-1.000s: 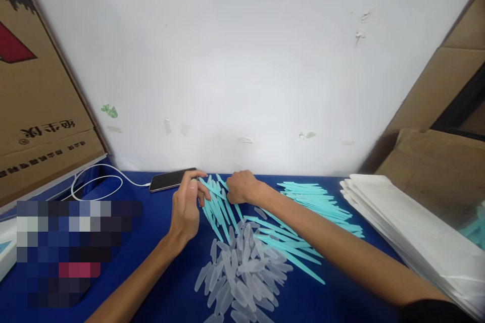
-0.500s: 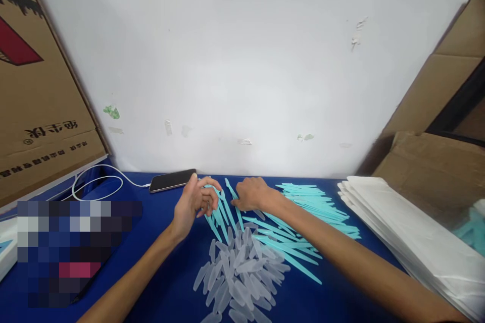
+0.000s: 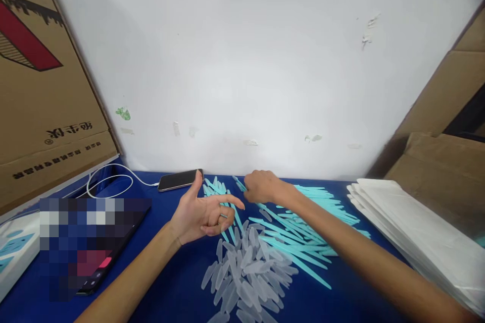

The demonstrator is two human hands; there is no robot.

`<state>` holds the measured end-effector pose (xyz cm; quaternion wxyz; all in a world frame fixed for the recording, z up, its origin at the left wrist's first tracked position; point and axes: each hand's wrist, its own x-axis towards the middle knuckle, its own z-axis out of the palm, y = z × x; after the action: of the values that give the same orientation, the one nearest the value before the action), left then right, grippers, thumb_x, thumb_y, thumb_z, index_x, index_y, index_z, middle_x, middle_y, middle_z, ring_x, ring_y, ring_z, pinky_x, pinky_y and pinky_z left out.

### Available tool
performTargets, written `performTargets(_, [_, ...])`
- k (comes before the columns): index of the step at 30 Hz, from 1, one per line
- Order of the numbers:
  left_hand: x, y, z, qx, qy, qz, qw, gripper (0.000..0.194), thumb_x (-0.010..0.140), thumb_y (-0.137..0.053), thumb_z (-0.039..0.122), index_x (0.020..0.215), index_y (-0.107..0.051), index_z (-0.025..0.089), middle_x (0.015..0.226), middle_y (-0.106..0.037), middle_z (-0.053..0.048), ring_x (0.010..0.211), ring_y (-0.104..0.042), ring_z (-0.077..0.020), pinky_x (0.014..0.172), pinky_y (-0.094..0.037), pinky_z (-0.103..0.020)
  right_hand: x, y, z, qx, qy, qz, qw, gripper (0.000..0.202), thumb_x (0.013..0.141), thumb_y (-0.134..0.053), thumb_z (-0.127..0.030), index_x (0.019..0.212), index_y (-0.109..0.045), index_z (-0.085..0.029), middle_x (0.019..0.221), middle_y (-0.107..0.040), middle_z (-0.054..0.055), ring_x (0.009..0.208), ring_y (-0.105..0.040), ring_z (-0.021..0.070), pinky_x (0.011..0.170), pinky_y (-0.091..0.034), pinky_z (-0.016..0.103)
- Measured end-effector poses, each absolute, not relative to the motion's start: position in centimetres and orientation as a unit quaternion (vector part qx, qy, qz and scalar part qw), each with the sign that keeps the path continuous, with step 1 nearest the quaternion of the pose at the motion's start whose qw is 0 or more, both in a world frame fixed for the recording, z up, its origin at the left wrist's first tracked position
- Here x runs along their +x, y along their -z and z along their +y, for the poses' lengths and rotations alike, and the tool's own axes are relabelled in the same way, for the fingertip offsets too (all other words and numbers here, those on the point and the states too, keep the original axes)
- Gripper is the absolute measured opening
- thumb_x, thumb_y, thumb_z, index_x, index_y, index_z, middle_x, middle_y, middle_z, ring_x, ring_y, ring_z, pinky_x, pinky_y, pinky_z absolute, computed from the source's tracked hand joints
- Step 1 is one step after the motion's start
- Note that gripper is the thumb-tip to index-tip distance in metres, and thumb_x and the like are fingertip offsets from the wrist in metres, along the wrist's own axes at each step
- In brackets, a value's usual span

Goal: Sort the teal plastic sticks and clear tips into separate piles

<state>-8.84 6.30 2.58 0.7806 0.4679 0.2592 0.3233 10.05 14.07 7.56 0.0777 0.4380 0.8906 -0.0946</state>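
My right hand (image 3: 261, 186) is closed at the back of the blue table, with a slim turquoise stick (image 3: 238, 182) poking out at its left side. My left hand (image 3: 206, 214) has thumb and index finger stretched apart, the other fingers curled. A bit of turquoise shows between those curled fingers; I cannot tell whether it is held or lies behind. Beneath and behind the left hand is a small group of turquoise sticks (image 3: 215, 186). A heap of translucent, frosted cap-like pieces (image 3: 246, 272) lies in front of both hands. More tapered turquoise sticks (image 3: 299, 242) spread under my right forearm.
A phone (image 3: 180, 180) with a white cable (image 3: 109, 165) lies at the back left. Nearer is a dark, partly blurred-out device (image 3: 113, 247). Folded white sheets (image 3: 413, 232) are stacked at right. Cardboard boxes (image 3: 56, 106) flank the table, and a white wall (image 3: 242, 60) closes the back.
My left hand has moved right and slightly forward of the small stick group, its index finger now extended. My right hand stays closed, raised slightly with the stick. The view has shifted a little.
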Motion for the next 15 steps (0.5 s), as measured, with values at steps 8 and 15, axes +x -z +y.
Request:
performTargets(8, [-7.9,-2.1,6.5,0.471,-0.578,0.362,0.559,0.068,0.09,-0.024,0.075,0.097,-0.057,0.017,0.07,-0.048,-0.001,0.05,-0.042,-0.0116,0.039,-0.023,-0.021,16.5,-8.3,11.1,0.401,0.329,0.852,-0.074,0.035,0.103,-0.034,-0.045,0.098,-0.058,-0.019,0.08,-0.073,0.003,0.068,-0.072,0.0149,0.063,-0.052,0.024])
performTargets(15, [-5.2,-1.0,5.5,0.473,-0.662,0.441,0.378,0.047,0.095,-0.039,0.062,0.119,-0.05,0.024,0.078,-0.059,0.001,0.049,-0.047,-0.0105,0.036,-0.027,-0.016,16.4,-5.1,6.1,0.35,0.484,0.791,-0.133,0.03,0.099,-0.044,-0.046,0.081,-0.053,-0.023,0.067,-0.064,-0.002,0.054,-0.066,0.0166,0.058,-0.049,0.027])
